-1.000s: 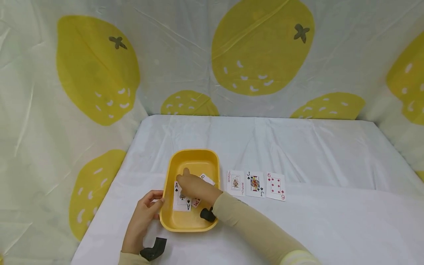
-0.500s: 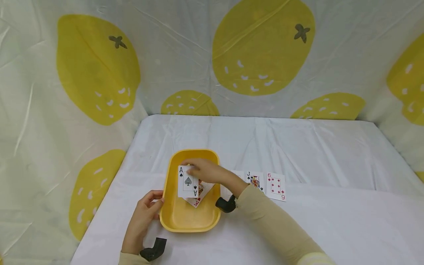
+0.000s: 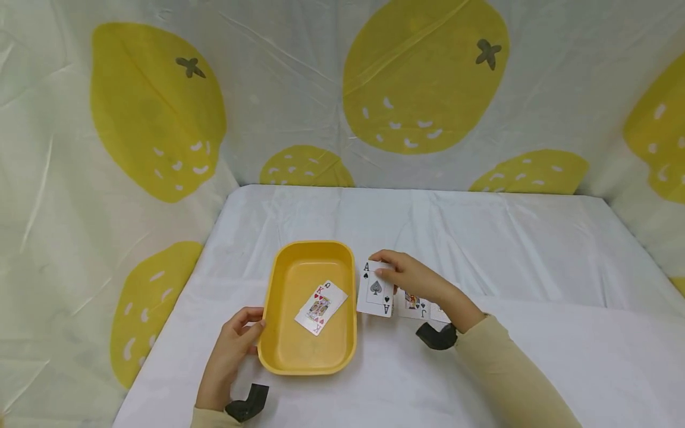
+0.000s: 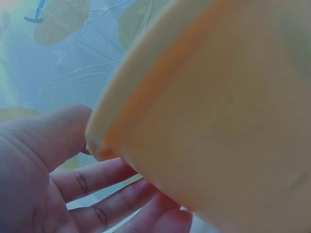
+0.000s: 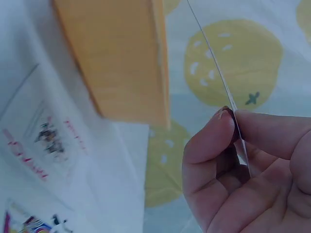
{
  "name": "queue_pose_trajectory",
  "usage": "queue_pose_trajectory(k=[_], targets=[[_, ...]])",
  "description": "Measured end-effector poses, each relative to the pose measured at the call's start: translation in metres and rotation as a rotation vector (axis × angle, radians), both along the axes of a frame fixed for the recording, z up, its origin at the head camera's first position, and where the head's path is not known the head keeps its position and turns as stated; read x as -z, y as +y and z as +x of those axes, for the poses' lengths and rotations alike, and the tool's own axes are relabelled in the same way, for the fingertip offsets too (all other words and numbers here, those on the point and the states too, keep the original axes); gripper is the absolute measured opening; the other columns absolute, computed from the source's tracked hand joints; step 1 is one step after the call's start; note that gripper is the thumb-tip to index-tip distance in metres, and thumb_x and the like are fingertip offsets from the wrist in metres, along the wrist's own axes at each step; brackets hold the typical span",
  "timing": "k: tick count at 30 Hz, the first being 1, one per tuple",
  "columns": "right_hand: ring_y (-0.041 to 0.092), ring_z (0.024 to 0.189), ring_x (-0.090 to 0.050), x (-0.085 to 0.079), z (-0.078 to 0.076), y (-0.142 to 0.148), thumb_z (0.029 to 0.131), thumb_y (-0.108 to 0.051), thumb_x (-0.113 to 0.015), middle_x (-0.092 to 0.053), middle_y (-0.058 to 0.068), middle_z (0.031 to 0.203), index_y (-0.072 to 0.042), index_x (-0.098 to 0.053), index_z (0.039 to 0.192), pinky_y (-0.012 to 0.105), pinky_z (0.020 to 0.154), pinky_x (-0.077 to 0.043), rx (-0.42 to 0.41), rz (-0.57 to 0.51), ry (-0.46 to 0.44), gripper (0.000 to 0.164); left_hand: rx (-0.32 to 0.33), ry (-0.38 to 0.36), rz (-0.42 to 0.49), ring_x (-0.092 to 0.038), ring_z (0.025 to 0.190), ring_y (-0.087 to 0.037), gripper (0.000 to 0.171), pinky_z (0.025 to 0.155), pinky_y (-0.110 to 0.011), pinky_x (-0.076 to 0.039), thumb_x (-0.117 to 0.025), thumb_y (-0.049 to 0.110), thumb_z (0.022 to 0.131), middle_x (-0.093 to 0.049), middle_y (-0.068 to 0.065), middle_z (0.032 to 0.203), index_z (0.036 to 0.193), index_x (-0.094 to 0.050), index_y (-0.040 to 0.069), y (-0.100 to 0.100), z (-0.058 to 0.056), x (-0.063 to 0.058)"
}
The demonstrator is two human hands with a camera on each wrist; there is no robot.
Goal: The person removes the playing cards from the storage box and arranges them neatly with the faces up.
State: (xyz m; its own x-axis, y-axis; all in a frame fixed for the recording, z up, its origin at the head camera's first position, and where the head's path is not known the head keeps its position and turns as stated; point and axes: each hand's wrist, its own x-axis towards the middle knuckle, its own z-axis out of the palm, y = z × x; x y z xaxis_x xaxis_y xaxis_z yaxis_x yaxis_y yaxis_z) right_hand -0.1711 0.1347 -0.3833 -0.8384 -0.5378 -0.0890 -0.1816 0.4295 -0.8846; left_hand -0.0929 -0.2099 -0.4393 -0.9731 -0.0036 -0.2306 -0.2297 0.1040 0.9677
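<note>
Ace of spades (image 3: 376,289): judged very light, thin and springy; a slippery face is assumed, and a crease is the likeliest damage.
Hold point: best taken lightly at an edge or corner, with thumb on the face and fingers on the back; the card could be bowed by a hard squeeze.
Right hand (image 3: 411,276): closed to a narrow pinch; the ace is gripped near its upper right corner, with the thumb laid on the printed face.
Ace from right hand: extended to the person's left and towards the near side; seen edge-on in the right wrist view, and judged to be held above the surface (image 3: 497,255).
Ace from tray: placed just beside the right rim of the yellow tray (image 3: 307,367); contact cannot be confirmed.
Left hand (image 3: 233,334): fingers loosely bent; the tray's left rim is held between thumb and fingers.
Tray contents: a king of hearts (image 3: 320,308) is laid over a queen (image 3: 329,285), whose suit cannot be told.
Surface cards: a jack (image 3: 414,303) and a card with red lettering (image 5: 46,138) are laid flat; a further card (image 3: 438,314) is mostly covered.
</note>
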Motion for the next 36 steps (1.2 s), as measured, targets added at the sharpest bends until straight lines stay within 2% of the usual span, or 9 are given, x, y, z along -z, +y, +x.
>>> queue_pose_trajectory(k=[5,10,16,18,22,25,27,33,36], targets=[[0.016,0.068,-0.054,0.025,0.020,0.014,0.092,-0.016,-0.050,-0.059,0.000,0.086,-0.009,-0.052,0.108,0.033,0.059,-0.047,-0.007,0.096,-0.021,0.017,-0.007,0.000,-0.013,-0.058,0.070,-0.019,0.027,0.048,-0.033,-0.051,-0.057,0.003,0.086,-0.053,-0.017,0.100,0.111,-0.055,-0.003,0.000,-0.001,-0.001],[0.010,0.068,-0.052,0.040,0.036,0.009,0.088,-0.011,-0.057,-0.056,-0.006,0.078,-0.012,-0.053,0.095,0.024,0.060,-0.043,-0.041,0.206,0.035,0.008,-0.004,0.000,-0.020,-0.059,0.072,-0.018,0.027,0.049,-0.033,-0.052,-0.057,0.005,0.086,-0.053,-0.016,0.101,0.112,-0.055,-0.002,0.001,-0.002,-0.001],[0.011,0.063,-0.047,0.052,0.045,-0.005,0.081,-0.012,-0.065,-0.049,-0.005,0.069,-0.013,-0.051,0.082,0.024,0.055,-0.038,0.025,0.318,0.095,0.014,-0.009,-0.006,-0.020,-0.058,0.071,-0.019,0.026,0.049,-0.033,-0.051,-0.056,0.004,0.086,-0.053,-0.017,0.100,0.111,-0.055,-0.003,0.001,-0.001,-0.001],[0.011,0.062,-0.045,0.054,0.047,-0.008,0.079,-0.013,-0.067,-0.047,-0.004,0.067,-0.013,-0.050,0.079,0.024,0.054,-0.037,0.044,0.367,0.132,0.017,-0.005,-0.006,-0.021,-0.058,0.072,-0.018,0.026,0.049,-0.032,-0.051,-0.056,0.004,0.086,-0.053,-0.017,0.101,0.112,-0.055,-0.003,0.001,-0.001,0.000],[0.011,0.063,-0.041,0.057,0.050,-0.012,0.075,-0.013,-0.071,-0.041,-0.004,0.069,-0.013,-0.048,0.076,0.024,0.054,-0.035,0.043,0.457,0.299,0.023,-0.002,-0.005,-0.022,-0.058,0.072,-0.019,0.026,0.050,-0.032,-0.051,-0.056,0.004,0.086,-0.052,-0.017,0.102,0.112,-0.055,-0.002,0.001,-0.001,0.000],[0.011,0.066,-0.039,0.059,0.051,-0.013,0.074,-0.014,-0.072,-0.039,-0.005,0.073,-0.013,-0.048,0.080,0.023,0.056,-0.035,0.037,0.512,0.403,0.025,-0.005,-0.001,-0.018,-0.058,0.071,-0.018,0.026,0.049,-0.032,-0.051,-0.057,0.004,0.086,-0.052,-0.017,0.101,0.111,-0.055,-0.002,0.001,0.000,0.000],[0.011,0.068,-0.041,0.057,0.050,-0.014,0.075,-0.015,-0.072,-0.042,-0.005,0.077,-0.012,-0.051,0.084,0.023,0.058,-0.038,0.033,0.529,0.422,0.023,-0.006,0.004,-0.018,-0.058,0.071,-0.018,0.026,0.048,-0.031,-0.051,-0.057,0.004,0.086,-0.052,-0.017,0.101,0.111,-0.055,-0.002,0.001,-0.001,0.001],[0.011,0.069,-0.044,0.041,0.042,-0.024,0.080,-0.020,-0.068,-0.048,-0.004,0.083,-0.011,-0.055,0.094,0.024,0.059,-0.042,0.048,0.557,0.387,0.021,-0.001,0.012,-0.010,-0.058,0.070,-0.017,0.026,0.048,-0.030,-0.051,-0.057,0.004,0.086,-0.052,-0.018,0.102,0.111,-0.055,-0.002,0.001,-0.001,0.001],[0.010,0.069,-0.046,0.029,0.037,-0.033,0.081,-0.020,-0.067,-0.049,-0.004,0.083,-0.012,-0.056,0.096,0.023,0.057,-0.042,0.060,0.570,0.414,0.020,-0.002,0.010,-0.017,-0.058,0.069,-0.017,0.026,0.048,-0.030,-0.051,-0.057,0.004,0.086,-0.052,-0.018,0.101,0.111,-0.055,-0.003,0.001,-0.001,0.001]])
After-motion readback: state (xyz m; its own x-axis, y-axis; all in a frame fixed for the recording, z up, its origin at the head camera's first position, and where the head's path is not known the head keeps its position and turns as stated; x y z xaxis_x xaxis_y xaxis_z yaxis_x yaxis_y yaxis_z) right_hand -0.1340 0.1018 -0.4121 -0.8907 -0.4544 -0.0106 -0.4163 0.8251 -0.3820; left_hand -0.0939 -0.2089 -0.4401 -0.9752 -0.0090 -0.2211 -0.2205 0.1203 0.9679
